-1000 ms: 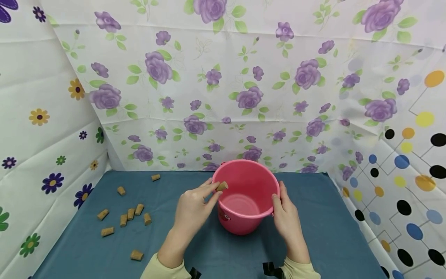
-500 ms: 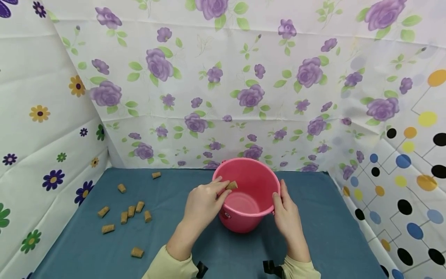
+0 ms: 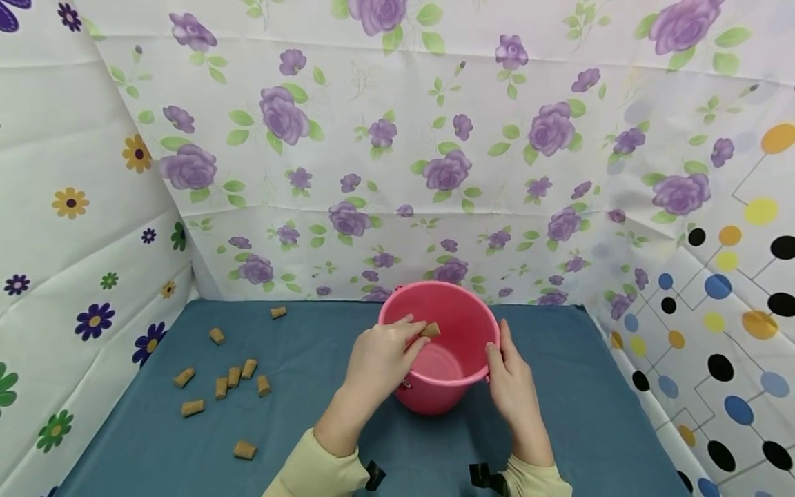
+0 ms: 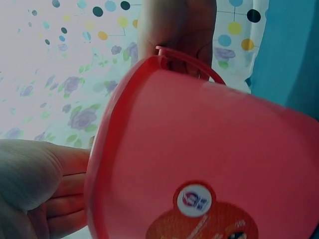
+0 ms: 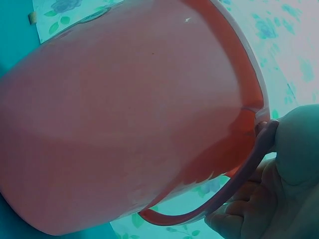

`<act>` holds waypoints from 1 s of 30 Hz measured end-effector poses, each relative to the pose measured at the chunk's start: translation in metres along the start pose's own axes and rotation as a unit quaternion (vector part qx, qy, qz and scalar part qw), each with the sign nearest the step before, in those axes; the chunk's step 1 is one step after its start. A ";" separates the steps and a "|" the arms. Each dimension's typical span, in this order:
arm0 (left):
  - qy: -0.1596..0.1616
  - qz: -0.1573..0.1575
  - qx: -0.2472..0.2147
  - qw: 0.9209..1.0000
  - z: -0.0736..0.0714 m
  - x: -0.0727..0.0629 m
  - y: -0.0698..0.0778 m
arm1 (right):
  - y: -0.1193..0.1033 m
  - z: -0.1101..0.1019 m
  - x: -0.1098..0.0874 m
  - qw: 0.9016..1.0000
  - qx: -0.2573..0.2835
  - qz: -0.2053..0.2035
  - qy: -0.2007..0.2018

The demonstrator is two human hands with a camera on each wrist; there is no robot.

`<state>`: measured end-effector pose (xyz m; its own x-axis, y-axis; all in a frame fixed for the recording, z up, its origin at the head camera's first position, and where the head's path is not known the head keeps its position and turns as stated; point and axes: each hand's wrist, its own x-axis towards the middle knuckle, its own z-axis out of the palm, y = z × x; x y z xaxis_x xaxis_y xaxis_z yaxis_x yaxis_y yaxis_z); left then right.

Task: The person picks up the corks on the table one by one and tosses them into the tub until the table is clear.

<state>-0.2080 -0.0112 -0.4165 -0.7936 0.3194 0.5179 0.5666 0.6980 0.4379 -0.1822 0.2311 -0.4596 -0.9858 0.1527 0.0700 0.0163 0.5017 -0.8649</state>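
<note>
A pink bucket (image 3: 466, 328) stands on the blue cloth, its mouth facing up and toward me. My left hand (image 3: 379, 355) pinches a cork (image 3: 431, 330) between thumb and fingertips over the bucket's opening. At the bucket's right edge, my right hand (image 3: 512, 376) grips the rim, thumb on the near side. The left wrist view has the bucket's outer wall (image 4: 209, 134) with a round sticker, partly hiding the left fingers, so the cork is out of sight there. A curved handle (image 5: 229, 191) hangs beside the right hand in the right wrist view.
Several loose corks lie on the left of the blue cloth (image 3: 310, 421), among them a near cork (image 3: 245, 450) and a far cork (image 3: 278, 312). A floral sheet (image 3: 397, 172) hangs behind, with patterned sheets at both sides.
My left hand has moved rightward with the cork, from the bucket's left rim to farther over its opening. The right hand and the bucket stay in place.
</note>
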 end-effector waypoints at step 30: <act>-0.037 -0.010 0.012 0.999 0.015 0.012 0.013 | -0.001 0.001 -0.001 1.000 0.001 -0.007 -0.001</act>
<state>-0.2133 0.0107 -0.4156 -0.8190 0.3510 0.4540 0.5460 0.7199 0.4284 -0.1817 0.2293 -0.4592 -0.9864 0.1435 0.0804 0.0024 0.5014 -0.8652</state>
